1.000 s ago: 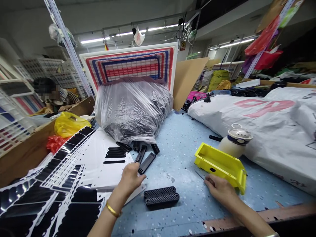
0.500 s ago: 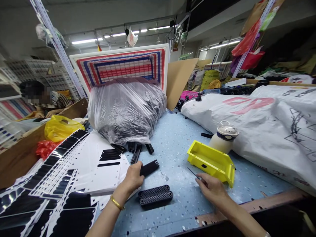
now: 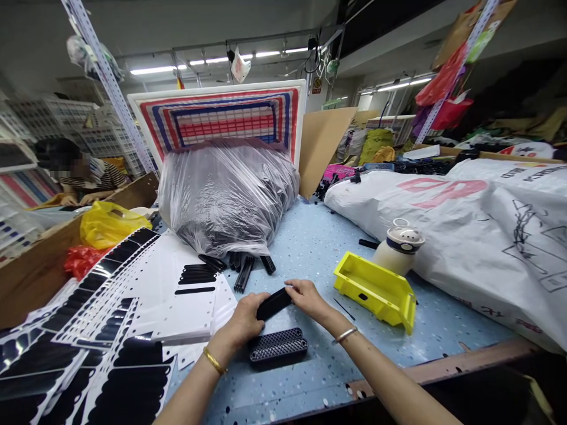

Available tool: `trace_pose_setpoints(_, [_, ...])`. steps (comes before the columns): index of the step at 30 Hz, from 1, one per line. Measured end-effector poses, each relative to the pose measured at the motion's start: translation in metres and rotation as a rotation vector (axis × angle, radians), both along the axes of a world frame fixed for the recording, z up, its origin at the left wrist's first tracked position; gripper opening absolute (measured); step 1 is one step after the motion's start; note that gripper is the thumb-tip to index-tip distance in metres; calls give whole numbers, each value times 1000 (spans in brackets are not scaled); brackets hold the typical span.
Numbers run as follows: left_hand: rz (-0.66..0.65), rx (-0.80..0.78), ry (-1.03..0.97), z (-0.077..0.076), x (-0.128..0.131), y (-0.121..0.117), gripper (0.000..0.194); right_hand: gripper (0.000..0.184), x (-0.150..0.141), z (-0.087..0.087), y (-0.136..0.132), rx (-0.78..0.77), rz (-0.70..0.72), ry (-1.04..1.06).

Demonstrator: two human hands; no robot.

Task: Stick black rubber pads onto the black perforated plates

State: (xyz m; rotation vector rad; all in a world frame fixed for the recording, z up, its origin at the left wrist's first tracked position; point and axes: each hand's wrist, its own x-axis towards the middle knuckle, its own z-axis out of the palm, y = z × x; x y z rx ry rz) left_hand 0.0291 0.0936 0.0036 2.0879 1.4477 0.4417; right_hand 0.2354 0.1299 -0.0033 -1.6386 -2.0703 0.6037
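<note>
Gripping a black bar (image 3: pixel 273 304) from both ends, the left hand (image 3: pixel 241 319) wraps its near end with curled fingers, and the right hand (image 3: pixel 305 297) pinches the far end between thumb and fingers. Both forearms angle in from the bottom of the view, wrists turned inward. A gold bangle (image 3: pixel 214 360) circles the left wrist, and a thin silver bangle (image 3: pixel 344 336) circles the right. The bar is held just above a speckled blue table (image 3: pixel 319 366).

Two perforated black strips (image 3: pixel 278 345) lie side by side at 6 o'clock. A yellow plastic bin (image 3: pixel 374 289) sits at 3 o'clock, with a thin black stick (image 3: pixel 343 308) just beside it. A cream bottle (image 3: pixel 398 248) stands at 2 o'clock against a white woven sack (image 3: pixel 443 236), whose pink lettering is too creased to read. A transparent bag of black parts (image 3: pixel 225 200) slumps at 12 o'clock. White sheets with black cut shapes (image 3: pixel 177 307) spread at 9 o'clock.
</note>
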Motion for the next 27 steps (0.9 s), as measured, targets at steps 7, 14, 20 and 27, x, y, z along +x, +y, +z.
trace_pose_setpoints(7, [12, -58, -73, 11, -14, -12, 40, 24, 0, 1, -18, -52, 48, -29])
trace_pose_setpoints(14, [-3, -75, -230, 14, -24, -48, 43, 36, 6, 1, -53, -57, 131, -24])
trace_pose_setpoints(20, [57, 59, -233, -4, -21, -65, 40, 31, 8, -2, -56, -58, 144, 9])
trace_pose_setpoints(27, [223, 204, -434, -37, -14, -92, 57, 37, 21, -9, -64, -53, 72, 48])
